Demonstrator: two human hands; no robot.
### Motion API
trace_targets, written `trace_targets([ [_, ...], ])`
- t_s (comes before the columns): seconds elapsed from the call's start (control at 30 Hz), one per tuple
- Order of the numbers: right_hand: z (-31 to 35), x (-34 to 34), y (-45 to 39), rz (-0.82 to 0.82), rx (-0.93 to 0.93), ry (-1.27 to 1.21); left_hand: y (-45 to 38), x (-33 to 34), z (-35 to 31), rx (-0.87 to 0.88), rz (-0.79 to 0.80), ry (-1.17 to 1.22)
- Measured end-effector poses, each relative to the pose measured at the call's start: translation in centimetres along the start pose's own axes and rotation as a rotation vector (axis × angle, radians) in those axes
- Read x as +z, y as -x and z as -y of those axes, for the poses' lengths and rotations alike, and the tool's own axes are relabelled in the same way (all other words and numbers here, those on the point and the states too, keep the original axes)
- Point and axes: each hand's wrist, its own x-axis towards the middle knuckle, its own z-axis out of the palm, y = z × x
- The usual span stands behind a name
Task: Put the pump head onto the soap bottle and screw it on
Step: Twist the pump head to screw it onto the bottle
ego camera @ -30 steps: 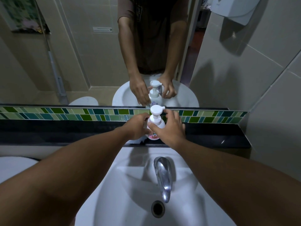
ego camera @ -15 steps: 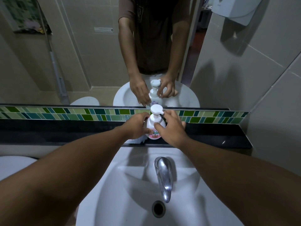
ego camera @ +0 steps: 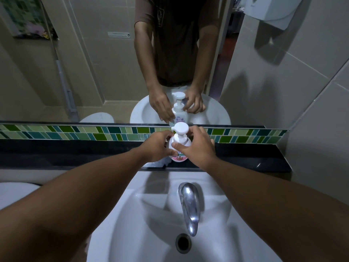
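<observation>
- While the soap bottle (ego camera: 178, 155) stood upright on the black ledge (ego camera: 75, 154) behind the white sink (ego camera: 132, 224), the pump head (ego camera: 179, 129) sat on its neck, nozzle pointing left
- The left hand (ego camera: 156, 146) gripped the bottle's left side, fingers curled against it
- The right hand (ego camera: 198, 148) closed its fingers around the pump collar and the bottle's shoulder
- A chrome tap (ego camera: 189, 205) rose just in front, and the mirror (ego camera: 94, 63) reflected both hands

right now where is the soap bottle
In the head view the soap bottle stands centre on the black ledge behind the sink, between both hands, below the mirror.
</observation>
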Motion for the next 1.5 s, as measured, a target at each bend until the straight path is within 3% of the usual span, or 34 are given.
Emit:
trace_targets([
  [0.27, 0.2, -0.4, -0.4, 0.088, -0.101, -0.119, -0.1, -0.2, 0.7, -0.074, -0.023, 0.236],
  [0.5, 0.3, -0.4, -0.5, 0.062, -0.003, -0.236, -0.2, 0.0, 1.4, -0.081, -0.025, 0.302],
  [0.67, -0.1, -0.6, -0.4, 0.108, -0.116, -0.108, -0.4, 0.2, 1.7, -0.090, -0.020, 0.327],
  [0.83, -0.3, -0.8, -0.2, 0.027, -0.033, -0.040, -0.3, 0.5, 2.0, -0.083, 0.001, 0.310],
  [1.03, -0.1, -0.7, -0.4, 0.113, -0.132, -0.031, -0.4, 0.7, 2.1, -0.085, -0.013, 0.301],
  [1.17, 0.1, -0.8, -0.4, 0.064, -0.028, 0.004, -0.4, 0.8, 2.3, -0.088, -0.012, 0.315],
  [1.37, -0.7, -0.6, -0.3, 0.108, -0.124, -0.064, -0.5, 0.8, 2.6, -0.094, -0.027, 0.300],
  [1.5, -0.1, -0.5, -0.5, 0.048, -0.033, -0.002, -0.5, 0.7, 3.0, -0.096, -0.030, 0.308],
])
